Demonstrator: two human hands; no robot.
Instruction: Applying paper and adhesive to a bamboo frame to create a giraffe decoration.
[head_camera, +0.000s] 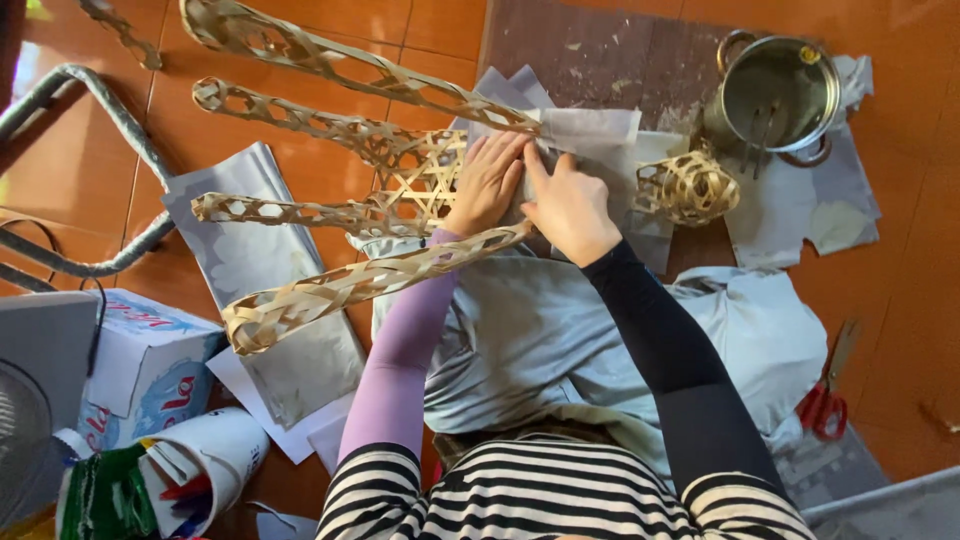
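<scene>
A woven bamboo frame (400, 175) with several long latticed legs lies across my lap, its legs pointing left. Its middle body is partly covered by thin white paper (590, 130). My left hand (487, 182), in a lilac sleeve, lies flat on the paper at the frame's body with fingers spread. Beside it, my right hand (568, 205), in a black sleeve, presses the paper down, fingers together and pointing up-left. Neither hand grips anything. A round woven end (688, 186) of the frame sticks out to the right.
A steel pot (780, 92) with a brush in it stands at the upper right on grey paper. Red-handled scissors (822, 405) lie on the tiled floor at right. Grey paper sheets (255, 260), a cardboard box (150, 360) and a white cup (215, 450) sit at left, near a metal chair frame (100, 95).
</scene>
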